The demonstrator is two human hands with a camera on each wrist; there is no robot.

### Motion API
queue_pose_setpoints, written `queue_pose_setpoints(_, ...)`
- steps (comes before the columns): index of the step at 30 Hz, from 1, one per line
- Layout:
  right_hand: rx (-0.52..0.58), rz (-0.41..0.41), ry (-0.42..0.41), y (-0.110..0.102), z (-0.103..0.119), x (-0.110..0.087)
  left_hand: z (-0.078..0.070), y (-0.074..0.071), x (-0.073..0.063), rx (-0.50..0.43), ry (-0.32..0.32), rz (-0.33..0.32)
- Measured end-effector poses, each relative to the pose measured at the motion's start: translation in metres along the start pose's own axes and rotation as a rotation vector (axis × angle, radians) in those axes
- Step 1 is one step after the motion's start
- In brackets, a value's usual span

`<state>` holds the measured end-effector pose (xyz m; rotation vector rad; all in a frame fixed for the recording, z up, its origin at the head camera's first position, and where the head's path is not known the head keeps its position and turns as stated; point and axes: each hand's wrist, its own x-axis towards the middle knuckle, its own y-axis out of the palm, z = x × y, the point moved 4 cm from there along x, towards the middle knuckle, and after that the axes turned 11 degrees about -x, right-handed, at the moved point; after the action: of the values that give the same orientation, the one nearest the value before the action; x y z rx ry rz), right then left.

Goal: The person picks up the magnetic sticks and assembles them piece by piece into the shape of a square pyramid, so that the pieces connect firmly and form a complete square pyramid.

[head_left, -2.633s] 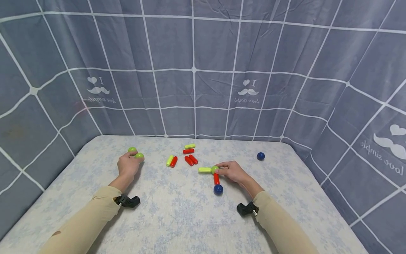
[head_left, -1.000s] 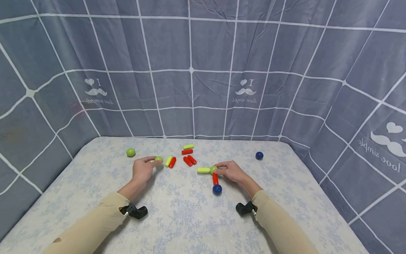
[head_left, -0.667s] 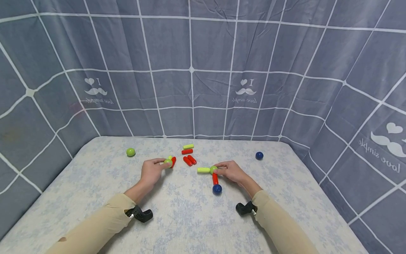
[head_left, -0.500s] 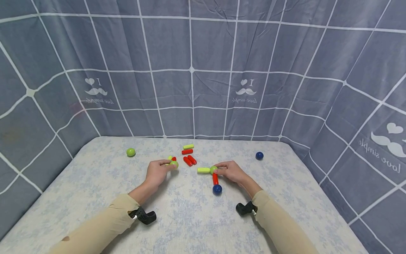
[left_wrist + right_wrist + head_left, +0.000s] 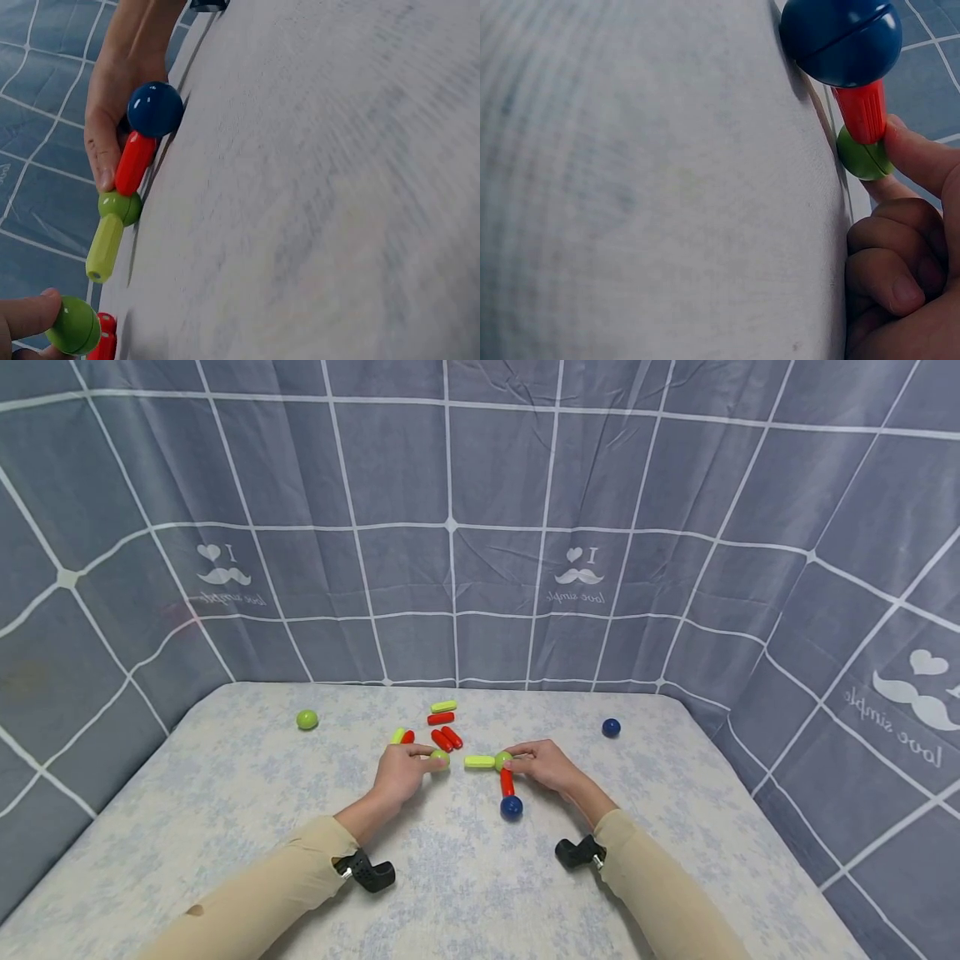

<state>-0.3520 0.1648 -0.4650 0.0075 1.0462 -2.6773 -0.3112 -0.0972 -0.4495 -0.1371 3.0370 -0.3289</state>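
Observation:
My left hand (image 5: pixel 401 774) pinches a loose green ball (image 5: pixel 440 758) between thumb and fingers, just left of a joined piece. That piece has a green ball (image 5: pixel 503 762) at its corner, a yellow-green rod (image 5: pixel 479 762) pointing left, and a red rod (image 5: pixel 507 782) running toward me to a dark blue ball (image 5: pixel 512 808). My right hand (image 5: pixel 546 766) pinches the corner ball. In the left wrist view, a small gap separates the held green ball (image 5: pixel 75 327) from the free end of the yellow-green rod (image 5: pixel 105 247), which has a hole in its end.
Behind the left hand lie two red rods (image 5: pixel 447 738) side by side, another red rod (image 5: pixel 441 718) and a yellow-green rod (image 5: pixel 443 706). One more pair of rods is partly hidden by that hand. A green ball (image 5: pixel 307 719) sits far left, a blue ball (image 5: pixel 611 727) far right.
My left hand has carried one green ball rightward from the far left, past the rods, up to the joined piece; the other green ball stayed behind. The right hand has kept its hold.

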Motion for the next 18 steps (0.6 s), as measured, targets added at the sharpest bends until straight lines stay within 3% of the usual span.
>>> queue_pose_setpoints(9, -0.012, 0.007, 0.024, 0.002, 0.0, 0.0, 0.003, 0.02, 0.003, 0.032, 0.007, 0.027)
queue_pose_setpoints(18, -0.016, 0.001, 0.019, 0.002, 0.001, 0.0, 0.004, 0.027, 0.006, 0.043, -0.003, 0.029)
